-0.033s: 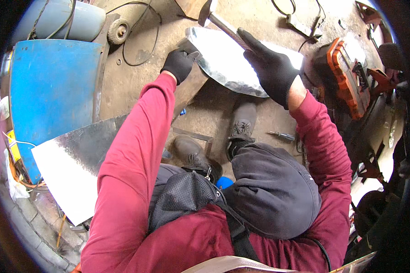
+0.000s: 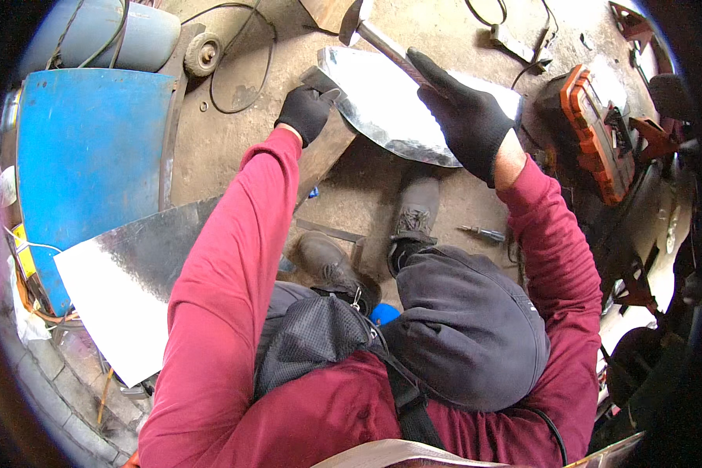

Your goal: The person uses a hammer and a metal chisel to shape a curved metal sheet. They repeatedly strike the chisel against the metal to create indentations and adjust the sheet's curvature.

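Observation:
My right hand (image 2: 464, 121), in a black glove, is closed round the handle (image 2: 390, 48) of a hammer, whose dark head (image 2: 352, 19) is at the top centre. Under it lies a curved, shiny sheet metal piece (image 2: 398, 113) with a bent rim. My left hand (image 2: 306, 113), also gloved, is closed at that piece's left end, beside a short grey metal block (image 2: 320, 82); what exactly its fingers grip is unclear. The piece rests partly on a brown board (image 2: 316, 175). Another flat metal sheet (image 2: 109, 296) lies at lower left, partly behind my left arm.
A blue panel (image 2: 93, 156), grey cylinder (image 2: 144, 39) and small wheel (image 2: 203, 54) are at left. A cable (image 2: 265, 62) loops on the floor. A power strip (image 2: 515, 45) and orange-black toolbox (image 2: 593, 132) are at right. A screwdriver (image 2: 487, 232) lies beside my boot (image 2: 413, 210).

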`<state>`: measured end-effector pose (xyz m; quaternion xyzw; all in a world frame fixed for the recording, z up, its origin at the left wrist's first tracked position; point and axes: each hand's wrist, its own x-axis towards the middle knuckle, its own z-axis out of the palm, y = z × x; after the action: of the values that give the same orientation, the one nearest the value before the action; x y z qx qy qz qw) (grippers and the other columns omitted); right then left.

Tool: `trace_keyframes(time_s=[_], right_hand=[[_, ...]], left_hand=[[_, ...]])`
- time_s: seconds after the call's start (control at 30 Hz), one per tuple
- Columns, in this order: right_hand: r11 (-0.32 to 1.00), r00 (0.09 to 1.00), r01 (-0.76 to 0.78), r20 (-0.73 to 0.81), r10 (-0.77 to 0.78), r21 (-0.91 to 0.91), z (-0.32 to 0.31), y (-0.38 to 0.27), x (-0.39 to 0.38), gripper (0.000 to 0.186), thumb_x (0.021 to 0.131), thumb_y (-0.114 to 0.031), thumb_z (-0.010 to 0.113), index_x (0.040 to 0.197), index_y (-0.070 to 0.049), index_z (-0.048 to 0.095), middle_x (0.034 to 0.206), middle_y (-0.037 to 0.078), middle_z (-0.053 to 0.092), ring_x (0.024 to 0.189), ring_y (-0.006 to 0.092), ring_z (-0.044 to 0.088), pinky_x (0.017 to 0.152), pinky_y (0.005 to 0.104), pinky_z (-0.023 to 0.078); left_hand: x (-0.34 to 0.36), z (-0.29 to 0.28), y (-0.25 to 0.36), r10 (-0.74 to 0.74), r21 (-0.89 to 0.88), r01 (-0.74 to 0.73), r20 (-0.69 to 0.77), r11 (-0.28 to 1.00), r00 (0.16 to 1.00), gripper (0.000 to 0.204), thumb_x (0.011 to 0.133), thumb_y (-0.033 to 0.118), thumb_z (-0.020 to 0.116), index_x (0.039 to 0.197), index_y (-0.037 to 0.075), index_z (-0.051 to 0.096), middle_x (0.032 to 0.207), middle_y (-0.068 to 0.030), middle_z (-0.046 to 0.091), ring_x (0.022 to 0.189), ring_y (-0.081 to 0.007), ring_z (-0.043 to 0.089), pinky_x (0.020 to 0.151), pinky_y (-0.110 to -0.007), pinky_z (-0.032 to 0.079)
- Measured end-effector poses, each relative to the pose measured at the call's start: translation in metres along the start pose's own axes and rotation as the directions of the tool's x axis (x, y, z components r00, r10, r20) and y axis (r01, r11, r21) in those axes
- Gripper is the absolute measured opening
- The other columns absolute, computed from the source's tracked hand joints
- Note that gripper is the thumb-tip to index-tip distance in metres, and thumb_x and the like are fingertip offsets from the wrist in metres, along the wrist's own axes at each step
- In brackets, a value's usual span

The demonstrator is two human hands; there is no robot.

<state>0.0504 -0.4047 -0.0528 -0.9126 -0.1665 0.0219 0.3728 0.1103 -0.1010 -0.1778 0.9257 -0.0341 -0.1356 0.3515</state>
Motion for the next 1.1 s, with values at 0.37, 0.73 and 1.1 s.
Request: trace_keyframes(time_s=[0.37, 0.73, 1.1], right_hand=[[0.743, 0.795, 0.421, -0.183, -0.579, -0.52, -0.042, -0.007, 0.029, 0.043, 0.099, -0.01, 0.063, 0.141, -0.008, 0.061, 0.117, 0.022, 0.071, 0.096, 0.0349, 0.074, 0.081, 0.0438, 0.06], [0.76, 0.886, 0.381, -0.026, -0.462, -0.527, -0.052, -0.013, 0.033, 0.043, 0.098, -0.011, 0.063, 0.142, -0.01, 0.061, 0.12, 0.019, 0.07, 0.098, 0.033, 0.072, 0.08, 0.0407, 0.06], [0.946, 0.973, 0.229, 0.042, -0.225, -0.229, -0.033, -0.007, 0.027, 0.049, 0.105, -0.021, 0.057, 0.154, -0.018, 0.048, 0.091, 0.025, 0.073, 0.073, 0.04, 0.072, 0.064, 0.0491, 0.057]], left_hand=[[0.021, 0.0, 0.04, -0.071, 0.15, 0.05, 0.145, 0.988, 0.987, 0.034, 0.098, 0.033, 0.067, 0.11, 0.002, 0.075, 0.11, -0.0229, 0.075, 0.105, -0.0406, 0.071, 0.09, -0.045, 0.056], [0.026, -0.009, 0.019, -0.099, 0.028, 0.096, 0.175, 0.995, 0.98, 0.038, 0.097, 0.035, 0.071, 0.106, -0.002, 0.075, 0.109, -0.0245, 0.075, 0.102, -0.0408, 0.071, 0.088, -0.045, 0.055], [0.046, 0.009, 0.036, 0.032, 0.31, -0.075, 0.141, 0.948, 0.99, 0.046, 0.097, 0.043, 0.066, 0.105, -0.001, 0.076, 0.106, -0.0263, 0.074, 0.101, -0.0418, 0.071, 0.09, -0.047, 0.056]])
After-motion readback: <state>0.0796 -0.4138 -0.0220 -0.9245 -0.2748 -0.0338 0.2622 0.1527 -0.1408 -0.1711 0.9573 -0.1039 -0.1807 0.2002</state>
